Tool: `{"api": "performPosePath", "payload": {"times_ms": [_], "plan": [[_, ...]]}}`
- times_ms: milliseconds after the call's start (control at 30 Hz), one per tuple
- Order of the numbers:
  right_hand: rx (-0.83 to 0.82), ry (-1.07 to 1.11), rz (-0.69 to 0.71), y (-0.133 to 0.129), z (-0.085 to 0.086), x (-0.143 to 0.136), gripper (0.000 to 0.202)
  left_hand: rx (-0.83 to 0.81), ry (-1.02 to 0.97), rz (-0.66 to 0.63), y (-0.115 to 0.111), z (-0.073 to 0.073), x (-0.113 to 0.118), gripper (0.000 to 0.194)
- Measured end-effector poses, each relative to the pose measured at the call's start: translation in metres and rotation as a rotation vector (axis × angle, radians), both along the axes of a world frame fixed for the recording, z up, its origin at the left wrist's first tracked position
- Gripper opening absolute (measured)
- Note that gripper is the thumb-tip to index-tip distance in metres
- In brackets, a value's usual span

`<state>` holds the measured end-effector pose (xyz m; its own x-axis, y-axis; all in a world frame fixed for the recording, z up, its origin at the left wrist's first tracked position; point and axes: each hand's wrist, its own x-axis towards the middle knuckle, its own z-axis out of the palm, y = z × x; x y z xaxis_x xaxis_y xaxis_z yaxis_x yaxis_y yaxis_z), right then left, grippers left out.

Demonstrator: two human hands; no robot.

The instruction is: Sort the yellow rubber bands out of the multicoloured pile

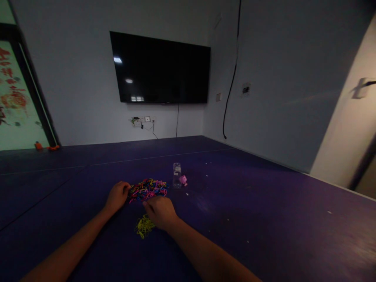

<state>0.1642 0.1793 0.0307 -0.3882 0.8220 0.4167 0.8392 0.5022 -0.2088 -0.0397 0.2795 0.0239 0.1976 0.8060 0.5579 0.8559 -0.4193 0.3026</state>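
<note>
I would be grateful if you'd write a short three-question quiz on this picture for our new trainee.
1. True or false: the left hand is at the right-hand edge of the multicolored pile.
2. Multiple choice: which thing is right beside the small pink piece?
a) the door handle
b) the clear bottle
c) the television
3. Fill in the blank: the smaller pile, nearer the camera and next to the right hand, is mostly ____ in color.

Key:
1. False; it is at the left-hand edge.
2. b
3. yellow
</note>
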Motion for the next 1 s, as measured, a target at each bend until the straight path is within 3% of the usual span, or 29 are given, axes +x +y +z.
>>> {"api": "performPosePath", "payload": {"times_ms": [267, 633, 1000], "plan": [[0.003, 0.000, 0.015, 0.0008, -0.0013, 0.0001, 0.035, -0.017, -0.120, -0.057, -0.0032, -0.0001, 0.0003, 0.022], [0.012, 0.000, 0.006, -0.0023, 0.0021, -0.0001, 0.033, -0.079, 0.039, -0.095, 0.0026, -0.0048, 0.0005, 0.020], [0.006, -0.009, 0.005, -0.0028, 0.0019, 0.0006, 0.034, -0.092, 0.084, -0.109, -0.0040, 0.0009, 0.0044, 0.020]]}}
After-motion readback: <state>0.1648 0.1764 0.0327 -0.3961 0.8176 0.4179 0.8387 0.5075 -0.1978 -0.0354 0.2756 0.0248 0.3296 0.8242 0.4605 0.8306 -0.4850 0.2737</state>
